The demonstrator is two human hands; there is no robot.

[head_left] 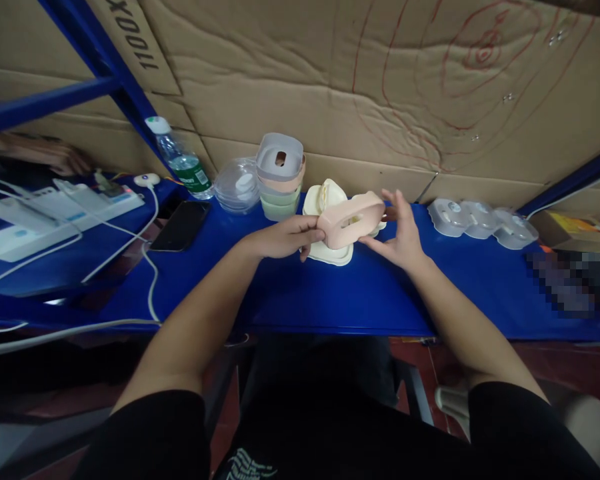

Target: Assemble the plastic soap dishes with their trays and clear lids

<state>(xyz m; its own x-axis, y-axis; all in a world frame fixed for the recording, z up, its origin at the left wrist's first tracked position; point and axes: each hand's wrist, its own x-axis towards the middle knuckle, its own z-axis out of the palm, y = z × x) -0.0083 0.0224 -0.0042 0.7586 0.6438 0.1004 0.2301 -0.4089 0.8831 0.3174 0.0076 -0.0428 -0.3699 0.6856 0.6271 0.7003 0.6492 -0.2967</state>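
A pale pink plastic cover (368, 213) with an oval slot is held up over the table, tilted, between my two hands. My left hand (290, 237) pinches its near left end between thumb and fingers. At the right end, my right hand (400, 233) holds the rim with the thumb below and fingers above. Cream-coloured plastic pieces (334, 255) lie beneath and behind the cover, partly hidden by it. To the left stands a stack of similar boxes, with a grey slotted cover (281, 169) above pink and green ones (280, 208).
Clear round lids (235, 190), a water bottle (187, 170) and a black phone (181, 225) are left of the stack. White power strips (45, 223) with cables lie farther left, near another person's hand (55, 157). Clear containers (480, 219) stand at right, before a cardboard wall (280, 67).
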